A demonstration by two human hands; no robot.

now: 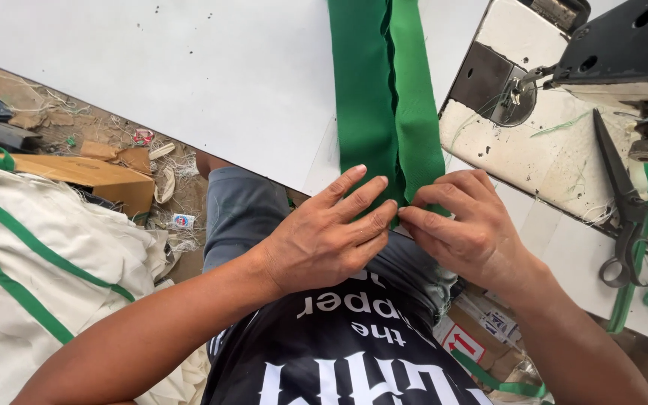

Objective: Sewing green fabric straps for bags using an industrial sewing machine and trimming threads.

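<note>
Two bare hands meet at the near edge of a white work table, both on the end of a long green fabric strip. The strip runs from the top of the view down the table toward the person, and its near end hangs at the table edge, over the lap. It appears to be two layers lying side by side, with a wavy seam line between them.

Left hand: fingers extended and spread, lying flat on the left part of the strip end, pressing rather than clenching. Right hand: fingers curled, fingertips pinching the strip's near edge; thumb is hidden, so the exact grip underneath cannot be told. The fingertips of both hands are just beside each other, nearly touching.

To the right stands a sewing machine, its worn white bed close beside the strip but apart from it. Black scissors lie on that bed, well clear of both hands (blades closed).

On the left, below table level, a heap of cream cloth with green trim, a cardboard box and thread scraps on the floor.
</note>
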